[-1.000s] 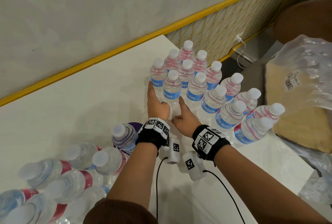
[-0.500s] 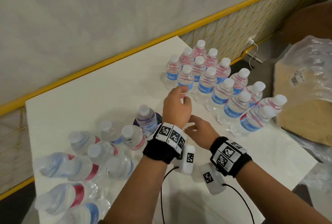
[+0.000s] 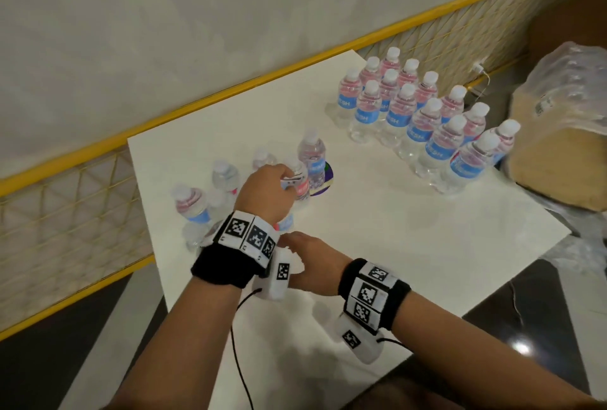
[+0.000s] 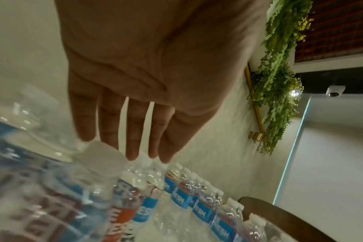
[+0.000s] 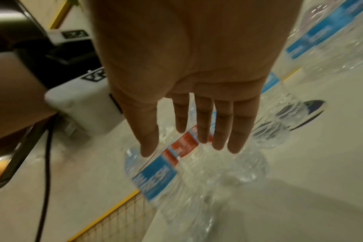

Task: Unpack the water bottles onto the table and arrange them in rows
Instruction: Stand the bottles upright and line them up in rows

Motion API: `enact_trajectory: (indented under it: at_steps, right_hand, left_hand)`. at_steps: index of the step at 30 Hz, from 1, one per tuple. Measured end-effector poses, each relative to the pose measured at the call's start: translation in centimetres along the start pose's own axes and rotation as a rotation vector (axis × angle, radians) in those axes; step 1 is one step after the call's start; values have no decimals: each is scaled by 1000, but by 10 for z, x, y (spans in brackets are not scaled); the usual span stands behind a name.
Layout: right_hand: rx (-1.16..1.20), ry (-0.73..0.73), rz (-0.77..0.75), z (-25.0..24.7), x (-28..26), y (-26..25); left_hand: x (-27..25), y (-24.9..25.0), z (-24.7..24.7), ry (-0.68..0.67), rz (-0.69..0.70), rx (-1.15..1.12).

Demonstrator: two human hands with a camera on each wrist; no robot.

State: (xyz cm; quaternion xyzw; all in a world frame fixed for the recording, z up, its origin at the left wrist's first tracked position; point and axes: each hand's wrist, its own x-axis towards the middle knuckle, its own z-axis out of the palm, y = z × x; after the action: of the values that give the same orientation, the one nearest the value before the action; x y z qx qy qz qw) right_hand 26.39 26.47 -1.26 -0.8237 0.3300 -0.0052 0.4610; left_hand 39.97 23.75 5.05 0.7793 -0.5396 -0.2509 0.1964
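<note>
Reaching hands: I see my right hand (image 3: pixel 312 261) low over the table (image 3: pixel 410 245), nearest me; my left hand (image 3: pixel 266 191) sits above the loose bottles (image 3: pixel 210 202).
Left hand state: from the head view its fingers seem to curl toward one upright bottle (image 3: pixel 300 179), yet the left wrist view shows the left hand's fingers (image 4: pixel 133 131) straight and spread, so I call it released, holding nothing.
Right hand state: released; the right wrist view shows straight fingers (image 5: pixel 204 117) above a bottle lying on its side (image 5: pixel 166 168), not plainly touching it. The head view hides that bottle behind my wrists.
Rows: farther right, the arranged bottles (image 3: pixel 423 114) stand upright in rows by the table's far edge, touching one another.
Beyond: a plastic-wrapped pack (image 3: pixel 565 133) sits past the table's right edge.
Change: a second ago both hands were at the rows' near end; now they are well apart from the rows, over the loose group.
Writing: blue labels read "FRESH" in part; the red print is too blurred to read.
</note>
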Motion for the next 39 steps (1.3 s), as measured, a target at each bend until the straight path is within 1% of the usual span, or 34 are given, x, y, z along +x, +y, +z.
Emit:
enact_trajectory:
  at_steps: [2,4,6,7,8,9,10,12,14,16,17,19,20,21,23,26,29,31,36,39]
  right_hand:
    - [21,8,-51,18,0,-14]
    - [-12,20,-91,37,6,-27]
    - [-23,8,-78,57,21,-36]
    - [-37,20,-34,66,29,-35]
    - [-55,70,-4,84,50,-15]
    - [-44,90,9,96,65,-5]
    - [-41,79,51,96,62,-15]
    - [16,108,87,80,43,-46]
    - [15,110,108,77,35,-55]
    - [64,172,103,77,28,-52]
    - [62,212,104,76,23,-47]
    - [22,244,81,71,12,-34]
    - [14,238,99,65,3,-27]
    - [18,270,112,58,-6,-18]
    - [44,366,142,44,-23,-1]
    - [101,507,243,22,-39,27]
    - [151,654,312,-3,-55,51]
    - [172,726,342,-19,-63,67]
    - [234,802,366,-44,-75,90]
    - [261,822,365,-52,-76,97]
  left_hand:
    - [-7,-10,-5,-111,-1,68]
    - [-13,-14,-8,-197,21,160]
    - [-17,-15,-9,-217,65,260]
    - [-18,-14,-10,-214,81,293]
    - [-19,-14,-11,-216,89,321]
    - [-19,-15,-12,-218,98,354]
    - [-17,-16,-13,-216,103,381]
    - [-13,-17,-17,-208,110,397]
    - [-10,-16,-21,-216,132,405]
    - [-9,-16,-25,-234,145,400]
    - [-9,-16,-25,-235,149,397]
    - [-7,-16,-25,-223,155,388]
    - [-6,-16,-25,-216,160,386]
    - [-5,-16,-23,-214,167,381]
    - [-4,-13,-20,-218,186,356]
    - [-3,-6,-10,-236,233,309]
    - [-3,8,4,-231,279,289]
    - [-2,22,14,-226,313,280]
    - [6,56,41,-256,403,231]
    - [13,76,56,-252,419,224]
